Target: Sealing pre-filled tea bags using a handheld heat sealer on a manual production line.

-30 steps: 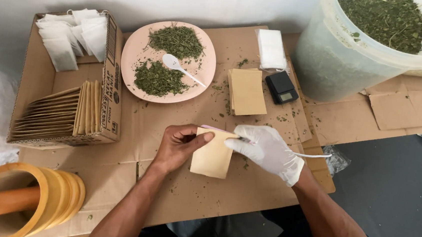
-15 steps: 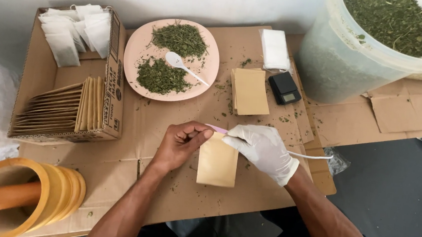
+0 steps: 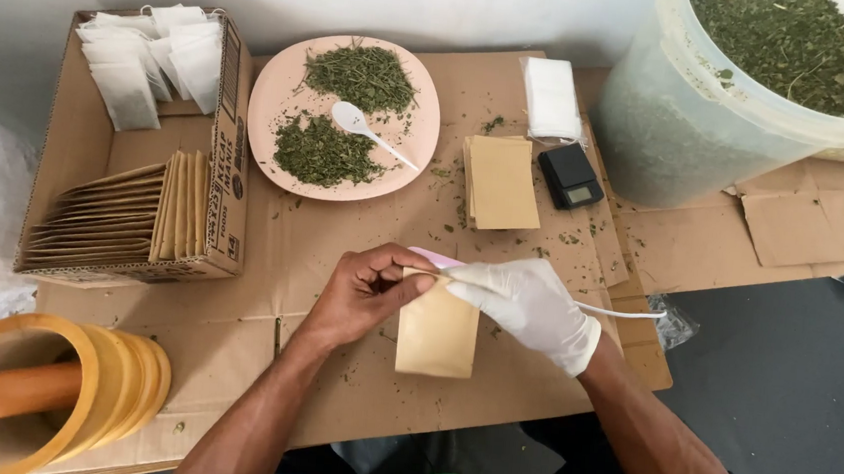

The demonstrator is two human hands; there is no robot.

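Brown paper: I see a small kraft pouch (image 3: 437, 335) lying flat on the cardboard-covered table (image 3: 329, 400), its top edge between both hands.
Left hand: my bare left hand (image 3: 365, 296) is curled, thumb and fingers pinching the pouch's top left corner.
Right hand: my right hand (image 3: 530, 307), in a white glove, is closed over the pouch's top right edge, pinching it; a thin white handle (image 3: 627, 312) sticks out behind the palm, and I cannot tell what it belongs to.
Pink edge: a pink strip (image 3: 432, 258) shows just above the pouch, between the hands.
Beyond the hands: a stack of empty pouches (image 3: 502, 181) lies beside a small black scale (image 3: 569, 175).
Plate: a pink plate (image 3: 283, 96) holds two heaps of dried green herb and a white spoon (image 3: 368, 130).
Left side: a cardboard box (image 3: 78, 140) holds filled white sachets and upright brown pouches.
Right rear: a big translucent tub (image 3: 672, 126) of the herb.
Near left: a wooden mortar (image 3: 79, 381) with pestle.
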